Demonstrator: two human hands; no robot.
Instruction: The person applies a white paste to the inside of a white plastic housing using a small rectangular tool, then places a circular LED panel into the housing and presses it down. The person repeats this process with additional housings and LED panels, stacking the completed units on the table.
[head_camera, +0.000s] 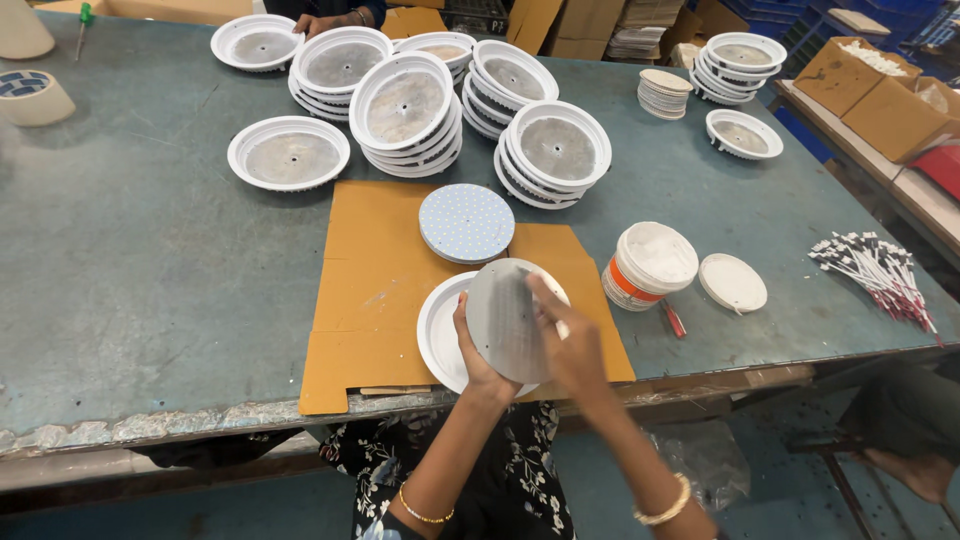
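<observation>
While a thin grey round metal disc (503, 318) is being held tilted on edge above a shallow white round plastic housing (441, 338), it is being gripped from below by the left hand (478, 362), whose fingers are curled under its lower rim, and is being pinched and pressed on its right face by the right hand (572, 345), closed on it with the thumb laid across the surface. The white housing is lying flat just beneath both hands on a sheet of brown cardboard (375, 290). A slip is being risked, in all likelihood, because the disc is being carried only by fingertips at its rim; if the grip is being loosened, the disc could be dropped onto the housing or slid off the near table edge (150, 425), which is running just below the wrists. Just beyond the fingertips a stack of pale blue dotted round boards (467, 222) is sitting, so a forward sweep could be knocking it. To the right of the right hand a white tub with an orange band (648, 266) and its loose white lid (733, 282) are standing near. Open room is being left mostly to the left of the left hand, where the bare green tabletop (130, 250) is lying free; farther ahead, stacks of white round housings (405, 115) are crowding the surface.
</observation>
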